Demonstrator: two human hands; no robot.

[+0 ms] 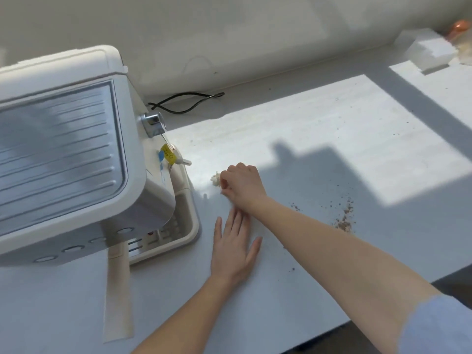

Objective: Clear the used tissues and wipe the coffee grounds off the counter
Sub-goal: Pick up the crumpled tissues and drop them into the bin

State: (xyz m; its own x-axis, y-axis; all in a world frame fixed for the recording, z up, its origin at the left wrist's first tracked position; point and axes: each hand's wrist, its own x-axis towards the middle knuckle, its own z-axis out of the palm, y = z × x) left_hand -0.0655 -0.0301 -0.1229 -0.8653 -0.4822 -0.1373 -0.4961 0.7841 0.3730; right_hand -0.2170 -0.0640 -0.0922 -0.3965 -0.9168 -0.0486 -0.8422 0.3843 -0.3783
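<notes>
Left hand (pixel 233 247) lies flat and open on the worktop (pixel 293 139), just right of the coffee machine (pixel 69 149) and its drip tray (pixel 189 226). My right hand (pixel 244 185) crosses above it, fingertips pinched on a small crumpled tissue (pixel 215 179). Coffee grounds (pixel 344 218) lie scattered to the right, near the front edge, with open surface beyond them.

I see a plain off-white wall (pixel 229 34) behind a white desk (pixel 319 129). Hard sunlight marks a bright rectangle across the desk's middle and far-right corner, crossed by a diagonal shadow band. Dark floor (pixel 454 279) shows past the right edge.
</notes>
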